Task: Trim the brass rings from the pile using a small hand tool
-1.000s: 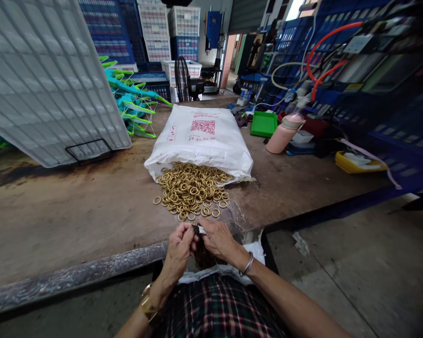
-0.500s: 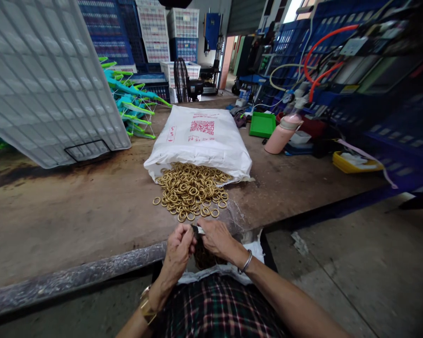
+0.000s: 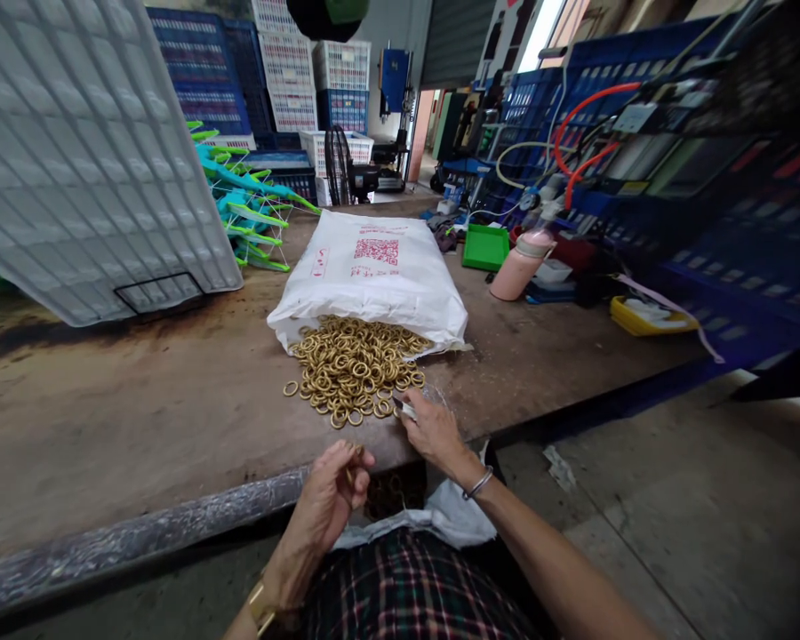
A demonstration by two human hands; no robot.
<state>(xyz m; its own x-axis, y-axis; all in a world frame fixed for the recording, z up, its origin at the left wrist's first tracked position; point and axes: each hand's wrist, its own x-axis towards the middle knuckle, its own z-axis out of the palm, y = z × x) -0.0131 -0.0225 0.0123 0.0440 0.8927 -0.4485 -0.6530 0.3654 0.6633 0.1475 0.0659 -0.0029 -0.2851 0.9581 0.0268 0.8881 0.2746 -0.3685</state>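
Gold-coloured rings spill in a heap from the mouth of a white sack with red print. At the heap's lower right edge, my right hand grips a small tool with a dark tip and a pale handle. My left hand is below the heap, near the table edge, its fingers curled round a ring, partly hidden. Under the hands, an open white bag at my lap has more rings in its dark inside.
A large white crate stands tilted at the left, beside green and turquoise plastic parts. On the right of the table are a green tray, a pink bottle and a yellow tray. A fan stands behind.
My hands have moved apart. The right one went up and right to the heap with the tool; the left turned palm-up slightly lower. The view has shifted a little.
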